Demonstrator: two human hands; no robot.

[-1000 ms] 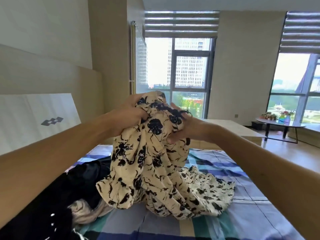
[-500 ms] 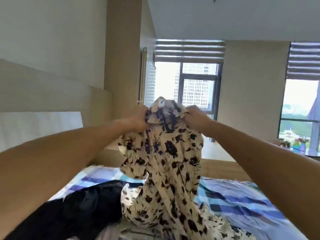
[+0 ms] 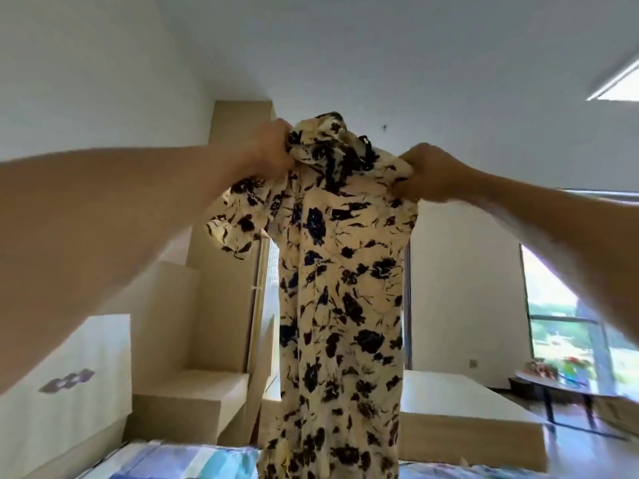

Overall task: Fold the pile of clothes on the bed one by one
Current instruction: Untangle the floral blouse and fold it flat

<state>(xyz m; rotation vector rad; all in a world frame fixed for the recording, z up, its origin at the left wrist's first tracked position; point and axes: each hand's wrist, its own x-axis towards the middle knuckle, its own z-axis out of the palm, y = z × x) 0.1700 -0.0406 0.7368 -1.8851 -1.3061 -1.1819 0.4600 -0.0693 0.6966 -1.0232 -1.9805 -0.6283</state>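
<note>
A cream dress with a dark floral print [image 3: 340,288] hangs full length in front of me, raised high toward the ceiling. My left hand [image 3: 268,152] grips its top left shoulder. At the top right shoulder my right hand [image 3: 423,176] grips the fabric. The collar bunches between the two hands. A short sleeve droops at the left. The hem reaches down past the bottom of the frame, over the blue plaid bed sheet [image 3: 186,461]. The rest of the clothes pile is out of view.
A beige headboard wall with stepped ledges [image 3: 193,402] stands at left. A low wooden platform [image 3: 463,409] lies behind the dress at right. A small dark table [image 3: 567,385] with flowers stands by the right window.
Both hands lifted the dress much higher and spread apart to its shoulders. The dress now hangs straight instead of bunched. The camera tilted up, so the black clothes on the bed left the view.
</note>
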